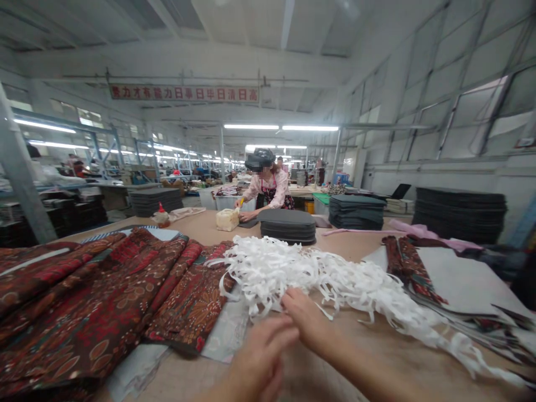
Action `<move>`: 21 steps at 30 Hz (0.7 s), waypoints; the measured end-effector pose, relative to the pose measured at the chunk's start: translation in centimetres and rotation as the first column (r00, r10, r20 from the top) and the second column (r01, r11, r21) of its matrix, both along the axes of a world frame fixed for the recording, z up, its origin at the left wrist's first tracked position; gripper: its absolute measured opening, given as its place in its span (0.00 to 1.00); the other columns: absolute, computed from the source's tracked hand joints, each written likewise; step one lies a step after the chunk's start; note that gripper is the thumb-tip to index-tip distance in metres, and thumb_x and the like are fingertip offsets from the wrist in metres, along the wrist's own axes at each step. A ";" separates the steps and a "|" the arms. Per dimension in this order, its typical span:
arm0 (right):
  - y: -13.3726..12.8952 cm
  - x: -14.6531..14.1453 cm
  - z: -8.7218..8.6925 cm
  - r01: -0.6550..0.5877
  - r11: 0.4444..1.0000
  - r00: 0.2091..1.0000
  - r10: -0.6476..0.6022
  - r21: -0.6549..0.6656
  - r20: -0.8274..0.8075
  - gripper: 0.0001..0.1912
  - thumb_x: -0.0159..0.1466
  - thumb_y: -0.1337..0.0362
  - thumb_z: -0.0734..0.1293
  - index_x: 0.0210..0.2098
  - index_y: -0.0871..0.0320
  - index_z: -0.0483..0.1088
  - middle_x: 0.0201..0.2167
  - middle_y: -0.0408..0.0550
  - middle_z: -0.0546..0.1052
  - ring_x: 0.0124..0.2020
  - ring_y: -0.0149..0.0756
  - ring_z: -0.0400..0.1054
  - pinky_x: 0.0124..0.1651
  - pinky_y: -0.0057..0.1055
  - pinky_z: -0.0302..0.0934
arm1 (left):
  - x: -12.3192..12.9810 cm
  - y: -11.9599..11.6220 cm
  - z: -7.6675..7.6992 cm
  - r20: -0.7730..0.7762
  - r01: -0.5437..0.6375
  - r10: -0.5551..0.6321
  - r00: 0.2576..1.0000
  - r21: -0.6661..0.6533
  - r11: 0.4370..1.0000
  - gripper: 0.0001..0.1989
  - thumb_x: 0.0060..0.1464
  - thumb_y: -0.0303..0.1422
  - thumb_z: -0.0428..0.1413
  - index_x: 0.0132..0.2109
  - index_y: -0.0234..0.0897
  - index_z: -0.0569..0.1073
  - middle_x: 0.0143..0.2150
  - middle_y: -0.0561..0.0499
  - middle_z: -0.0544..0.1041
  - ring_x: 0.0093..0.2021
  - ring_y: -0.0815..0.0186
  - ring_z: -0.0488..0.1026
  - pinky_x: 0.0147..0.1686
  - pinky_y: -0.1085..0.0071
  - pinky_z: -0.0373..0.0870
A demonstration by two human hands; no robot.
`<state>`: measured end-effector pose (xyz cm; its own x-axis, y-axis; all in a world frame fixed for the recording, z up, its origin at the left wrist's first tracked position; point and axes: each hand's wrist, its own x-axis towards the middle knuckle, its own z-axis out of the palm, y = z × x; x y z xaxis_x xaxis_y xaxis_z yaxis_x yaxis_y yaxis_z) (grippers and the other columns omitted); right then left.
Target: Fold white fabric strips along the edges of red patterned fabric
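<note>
A tangled heap of white fabric strips [301, 276] spreads across the tan worktable [335, 340], trailing toward the lower right. My right hand [307, 318] lies at the heap's near edge, its fingertips among the strips. My left hand [262, 357] is just below it, with its fingers close to my right hand. Both are slightly blurred, and any thin strip between the fingers is hard to make out. To the left lie folded panels of dark red patterned fabric [184, 296]. Grey sheets with patterned fabric edges [456, 285] lie to the right.
Across the table, a co-worker [268, 192] has one hand on a dark pad near a stack of dark grey pads [288, 226] and a cream block [227, 219]. Taller dark stacks [459, 215] stand at the right. Factory tables and steel columns extend behind.
</note>
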<state>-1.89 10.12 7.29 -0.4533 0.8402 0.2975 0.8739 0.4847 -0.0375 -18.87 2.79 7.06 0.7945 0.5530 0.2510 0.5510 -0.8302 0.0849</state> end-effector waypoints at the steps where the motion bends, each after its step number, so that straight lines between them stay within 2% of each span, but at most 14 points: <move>1: -0.6 0.3 -0.2 -0.004 1.000 1.000 0.004 -0.011 -0.006 0.05 0.60 0.73 0.63 0.35 0.61 0.69 0.38 0.50 0.72 0.42 0.39 0.64 0.45 0.31 0.59 | 0.0 2.4 0.1 0.027 -0.096 0.095 0.995 0.012 0.995 0.28 0.57 0.18 0.40 0.63 0.42 0.53 0.58 0.43 0.66 0.56 0.60 0.63 0.55 0.49 0.59; 2: -1.1 0.5 -0.3 -0.006 1.000 1.000 0.006 -0.017 -0.009 0.06 0.59 0.74 0.64 0.35 0.61 0.69 0.38 0.50 0.72 0.42 0.39 0.65 0.45 0.30 0.59 | -0.1 4.7 0.1 0.045 -0.246 0.245 0.969 0.030 0.969 0.32 0.53 0.17 0.42 0.63 0.43 0.52 0.59 0.45 0.65 0.58 0.59 0.61 0.57 0.48 0.56; 3: -1.5 0.8 -0.4 -0.004 1.000 1.000 0.004 -0.025 -0.014 0.06 0.58 0.74 0.64 0.35 0.61 0.69 0.38 0.50 0.72 0.42 0.38 0.65 0.44 0.30 0.59 | -0.3 6.7 0.0 0.017 -0.317 0.317 0.948 0.041 0.947 0.34 0.50 0.19 0.46 0.63 0.42 0.52 0.62 0.45 0.62 0.61 0.57 0.57 0.58 0.47 0.53; 6: -2.8 2.1 -0.1 0.028 0.996 0.997 -0.034 -0.080 -0.073 0.05 0.57 0.75 0.63 0.32 0.60 0.69 0.36 0.50 0.72 0.40 0.39 0.65 0.43 0.31 0.59 | -1.3 11.4 -0.9 -0.024 -0.370 0.371 0.928 0.041 0.928 0.35 0.42 0.23 0.53 0.60 0.43 0.60 0.65 0.46 0.56 0.64 0.49 0.49 0.59 0.45 0.47; 9: -4.5 4.7 1.5 0.005 0.974 0.979 -0.052 -0.228 -0.198 0.06 0.55 0.75 0.62 0.28 0.59 0.66 0.33 0.47 0.71 0.37 0.37 0.65 0.41 0.30 0.58 | -2.7 13.9 -2.0 -0.031 -0.439 0.440 0.898 0.032 0.898 0.34 0.41 0.24 0.53 0.59 0.42 0.62 0.65 0.45 0.56 0.64 0.44 0.48 0.58 0.42 0.46; 12: -6.3 8.4 3.9 -0.182 0.886 0.917 -0.003 -0.425 -0.399 0.04 0.54 0.71 0.63 0.24 0.57 0.63 0.34 0.44 0.71 0.38 0.36 0.65 0.43 0.31 0.58 | -3.5 15.0 -2.5 -0.028 -0.488 0.488 0.872 0.014 0.873 0.33 0.44 0.24 0.51 0.60 0.39 0.60 0.65 0.45 0.56 0.64 0.44 0.47 0.58 0.43 0.44; 14: -7.1 10.9 5.4 -0.272 0.852 0.801 -0.057 -0.448 -0.596 0.07 0.58 0.63 0.63 0.25 0.57 0.62 0.42 0.46 0.71 0.45 0.40 0.64 0.48 0.34 0.55 | -3.5 15.3 -2.3 -0.035 -0.489 0.488 0.872 -0.016 0.872 0.34 0.43 0.24 0.51 0.60 0.40 0.60 0.66 0.45 0.55 0.65 0.45 0.46 0.59 0.43 0.43; 16: -7.6 12.9 6.2 -0.237 0.869 0.680 -0.171 -0.434 -0.713 0.12 0.60 0.57 0.63 0.25 0.57 0.62 0.44 0.47 0.71 0.47 0.42 0.63 0.49 0.34 0.55 | -3.0 15.4 -1.6 -0.043 -0.479 0.477 0.878 -0.056 0.876 0.35 0.41 0.23 0.52 0.60 0.41 0.61 0.65 0.45 0.56 0.65 0.44 0.46 0.59 0.43 0.42; 18: -7.9 13.9 6.2 -0.171 0.883 0.618 -0.250 -0.438 -0.745 0.14 0.60 0.54 0.63 0.25 0.57 0.63 0.36 0.46 0.72 0.41 0.40 0.64 0.45 0.33 0.56 | -2.2 14.8 -0.4 -0.042 -0.466 0.464 0.885 -0.100 0.879 0.37 0.38 0.21 0.53 0.59 0.40 0.62 0.65 0.43 0.57 0.65 0.43 0.46 0.59 0.42 0.43; 20: -8.2 13.7 5.7 -0.154 0.862 0.626 -0.293 -0.483 -0.722 0.14 0.60 0.52 0.62 0.26 0.57 0.63 0.25 0.43 0.70 0.31 0.36 0.64 0.37 0.30 0.57 | -1.3 13.2 1.2 -0.018 -0.434 0.436 0.900 -0.139 0.890 0.37 0.39 0.21 0.52 0.60 0.39 0.61 0.65 0.42 0.56 0.65 0.44 0.45 0.59 0.43 0.43; 21: -8.5 13.2 5.4 -0.142 0.845 0.660 -0.307 -0.515 -0.686 0.14 0.60 0.52 0.61 0.26 0.57 0.63 0.22 0.41 0.67 0.27 0.34 0.62 0.32 0.29 0.56 | -0.7 12.0 2.0 -0.002 -0.402 0.407 0.914 -0.153 0.903 0.37 0.40 0.21 0.52 0.61 0.39 0.59 0.66 0.43 0.54 0.66 0.47 0.44 0.60 0.46 0.43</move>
